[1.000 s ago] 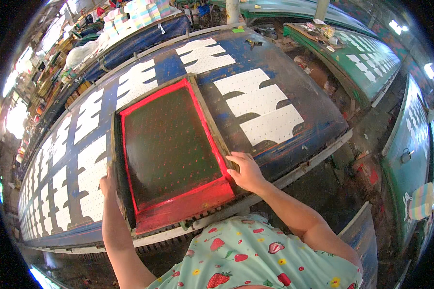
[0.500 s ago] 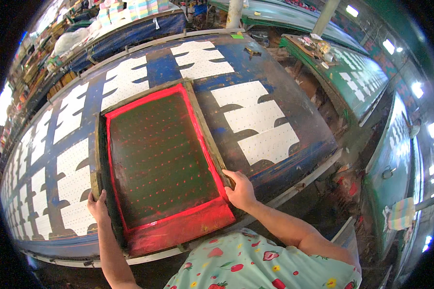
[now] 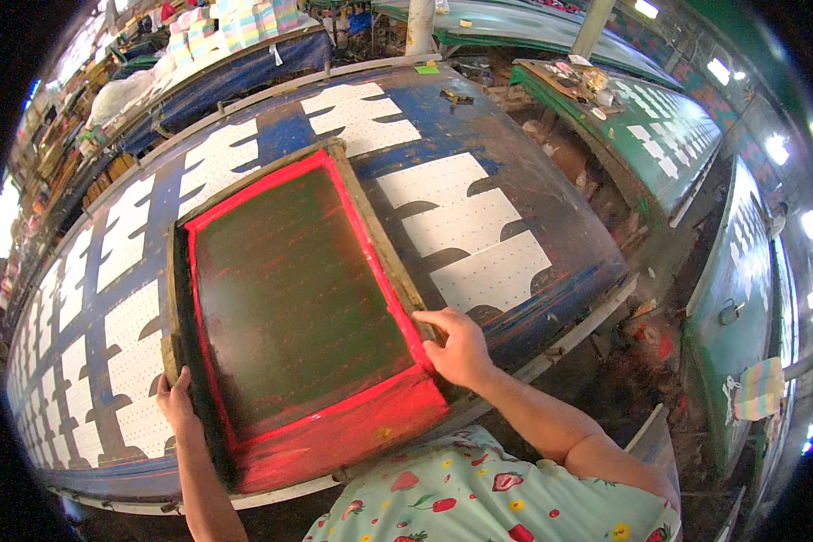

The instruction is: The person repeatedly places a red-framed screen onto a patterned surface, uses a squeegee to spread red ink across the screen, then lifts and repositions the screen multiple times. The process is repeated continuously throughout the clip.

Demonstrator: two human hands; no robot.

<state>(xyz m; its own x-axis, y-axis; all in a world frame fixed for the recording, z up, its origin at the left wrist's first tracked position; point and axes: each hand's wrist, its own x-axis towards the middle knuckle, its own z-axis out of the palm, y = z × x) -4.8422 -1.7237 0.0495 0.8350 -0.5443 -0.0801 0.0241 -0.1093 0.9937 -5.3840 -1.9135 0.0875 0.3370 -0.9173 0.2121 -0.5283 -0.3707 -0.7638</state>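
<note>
A wooden-framed printing screen [image 3: 289,280] with dark mesh and a red inner border is in front of me, over the near part of a long table. My left hand [image 3: 180,406] holds its left rail near the lower end, thumb on top. Around the right rail my right hand [image 3: 461,348] is closed, index finger stretched along the wood. White cut pieces with small dots [image 3: 461,217] lie flat to the right of the screen. More white pieces [image 3: 137,370] lie to its left. The screen hides what is directly under it.
The dark blue table [image 3: 551,208] has a pale rail [image 3: 596,316] along its near edge. A small dark tool [image 3: 457,97] and a green slip [image 3: 426,70] lie at its far end. Other green tables [image 3: 677,181] stand to the right. Striped cloth [image 3: 757,388] hangs at far right.
The screen has shifted slightly away and to the right over the table and looks a little raised. Clear red dots on its mesh are now faint streaks. Both hands keep their hold.
</note>
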